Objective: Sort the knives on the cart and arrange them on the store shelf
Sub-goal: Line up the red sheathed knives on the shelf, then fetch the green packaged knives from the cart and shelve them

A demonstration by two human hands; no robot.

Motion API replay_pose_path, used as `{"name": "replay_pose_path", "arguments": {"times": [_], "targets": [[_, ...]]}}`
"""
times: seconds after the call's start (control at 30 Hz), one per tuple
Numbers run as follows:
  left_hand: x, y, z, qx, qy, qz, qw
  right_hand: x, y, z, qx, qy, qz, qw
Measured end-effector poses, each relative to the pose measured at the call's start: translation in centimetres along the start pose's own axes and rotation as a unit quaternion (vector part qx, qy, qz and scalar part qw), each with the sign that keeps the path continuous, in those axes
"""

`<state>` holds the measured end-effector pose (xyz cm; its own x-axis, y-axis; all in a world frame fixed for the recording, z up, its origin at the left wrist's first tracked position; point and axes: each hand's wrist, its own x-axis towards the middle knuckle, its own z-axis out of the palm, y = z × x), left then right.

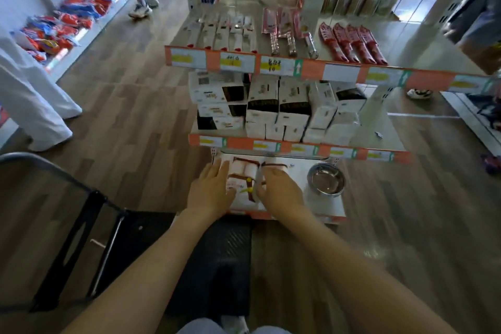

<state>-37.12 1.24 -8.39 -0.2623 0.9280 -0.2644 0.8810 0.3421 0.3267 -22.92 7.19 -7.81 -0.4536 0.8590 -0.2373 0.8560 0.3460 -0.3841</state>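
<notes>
On the bottom shelf [298,179] lie white knife packs with brown handles [242,171], side by side. My left hand [210,190] rests on the left side of these packs with fingers mostly straight. My right hand [279,188] is on their right side, its fingers curled at a pack's edge; whether it grips is unclear. The top shelf [271,65] holds rows of packed knives: white packs [225,34], pink packs with steel handles [284,32] and red packs [352,42].
A steel bowl [326,179] sits on the bottom shelf right of my hands. White boxes [271,106] fill the middle shelf. A black cart [81,225] stands at my left. People stand at the far left and back. Snack bags [67,22] lie on a left shelf.
</notes>
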Motion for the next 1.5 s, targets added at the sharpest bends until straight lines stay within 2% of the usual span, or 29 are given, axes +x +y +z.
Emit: {"name": "replay_pose_path", "arguments": {"times": [0.23,0.5,0.77,1.03,1.23,1.5], "targets": [[-6.2,-1.5,5.0,-0.018,-0.017,-0.039,0.999,-5.1,0.6,5.2,0.015,-0.023,0.023,0.999],[-10.8,-3.6,8.6,0.008,-0.041,-0.062,0.997,-9.7,1.9,9.3,0.026,-0.045,0.039,0.998],[-11.8,-7.5,11.1,0.0,-0.058,-0.077,0.995,-10.8,0.3,13.9,0.017,-0.082,0.045,0.995],[-11.2,-13.2,13.7,0.006,-0.086,-0.056,0.995,-10.7,-1.9,20.3,0.015,-0.095,0.072,0.993],[-10.1,-18.5,21.0,-0.005,-0.093,-0.047,0.995,-9.5,-2.3,29.4,0.021,-0.098,0.061,0.993],[-5.0,-29.5,39.0,0.025,-0.091,-0.076,0.993,-4.1,2.3,49.8,-0.01,-0.107,0.039,0.993]]}}
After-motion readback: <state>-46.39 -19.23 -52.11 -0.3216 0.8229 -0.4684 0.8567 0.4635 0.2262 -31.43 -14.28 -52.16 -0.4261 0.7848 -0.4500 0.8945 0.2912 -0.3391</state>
